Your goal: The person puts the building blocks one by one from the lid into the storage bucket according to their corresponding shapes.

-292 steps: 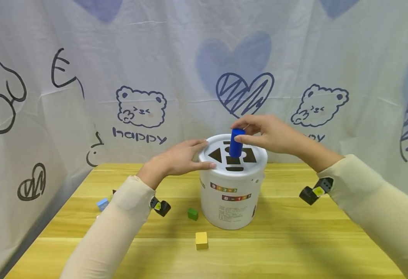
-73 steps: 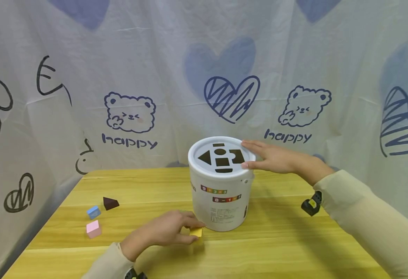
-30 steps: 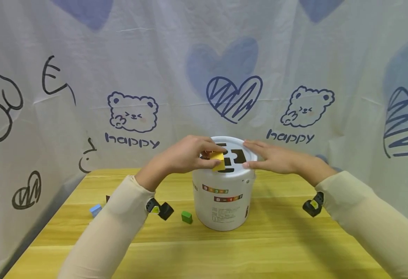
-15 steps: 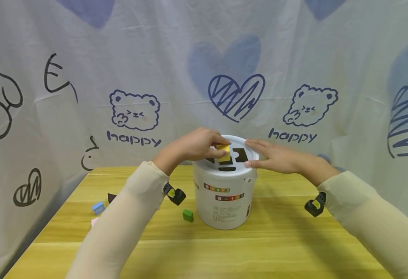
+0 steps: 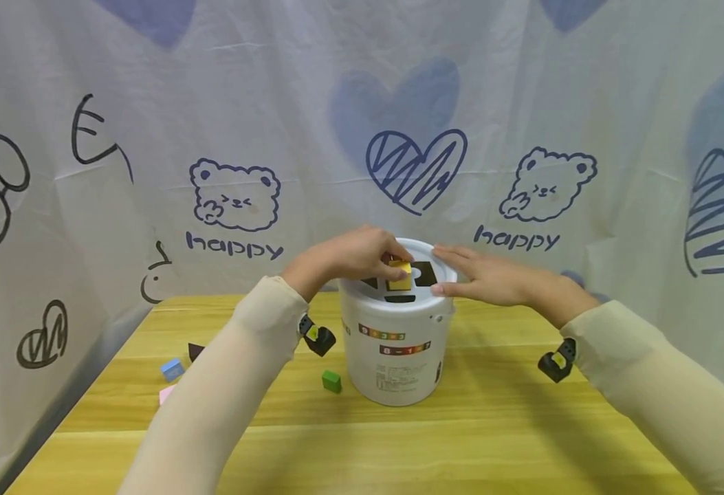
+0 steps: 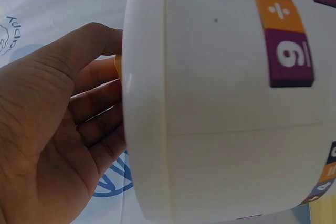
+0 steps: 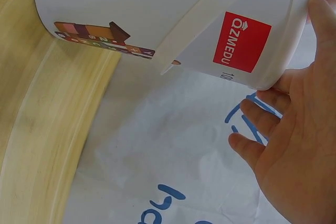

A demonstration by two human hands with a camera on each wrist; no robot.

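A white bucket (image 5: 399, 371) with shaped holes in its lid (image 5: 426, 297) stands on the table. Thumb and fingers of my left hand (image 5: 362, 256) pinch a yellow block (image 5: 401, 276) over the square hole in the middle of the lid. In the left wrist view, the bucket's rim hides most of the block, and only a sliver shows by the fingers. My right hand (image 5: 491, 277) rests on the right edge of the lid with its fingers extended. The right wrist view shows that hand (image 7: 299, 145) against the rim, several fingers reaching past it.
A green block (image 5: 331, 381) lies on the table (image 5: 473, 440) just left of the bucket. Farther left are a blue block (image 5: 172, 370), a pink block (image 5: 165, 394) and a dark block (image 5: 195, 351), partly behind the left sleeve. A printed curtain (image 5: 312, 137) hangs behind.
The left hand took the yellow block from the table, raised it to the lid and shifted it right over the square hole. The blue cylinder held earlier is out of sight. The right hand stays on the lid.
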